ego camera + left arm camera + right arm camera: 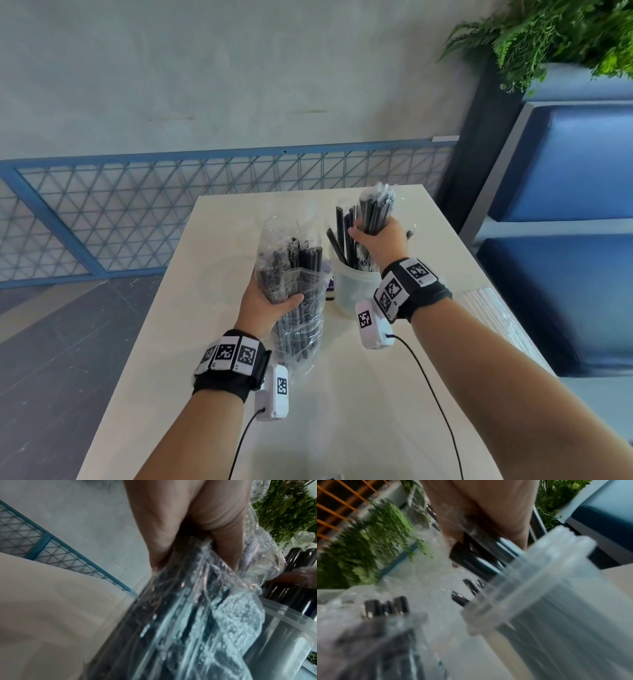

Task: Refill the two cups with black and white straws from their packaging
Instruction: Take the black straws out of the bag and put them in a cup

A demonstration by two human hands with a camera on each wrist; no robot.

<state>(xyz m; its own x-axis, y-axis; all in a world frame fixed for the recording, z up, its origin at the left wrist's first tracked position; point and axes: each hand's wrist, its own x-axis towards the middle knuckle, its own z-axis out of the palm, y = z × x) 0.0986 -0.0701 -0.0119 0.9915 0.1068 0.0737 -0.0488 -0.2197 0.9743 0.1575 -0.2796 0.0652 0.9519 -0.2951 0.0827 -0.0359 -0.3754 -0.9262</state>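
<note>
My left hand (270, 298) grips a clear plastic bag of black straws (298, 301), held upright above the white table (342, 411). In the left wrist view the fingers (171, 527) pinch the crinkled bag (197, 615). My right hand (376, 240) holds a bundle of wrapped black straws (375, 209) over a translucent cup (354, 291) that has black straws (342, 236) standing in it. The right wrist view shows the bundle (476, 555) at the cup's rim (530, 574). A pack of white straws (493, 318) lies at the table's right edge.
A small purple-and-white thing (330, 286) sits between the bag and the cup. Blue cushioned seats (565, 205) stand to the right, with a green plant (548, 34) above. Behind the table runs a blue mesh railing (137, 212).
</note>
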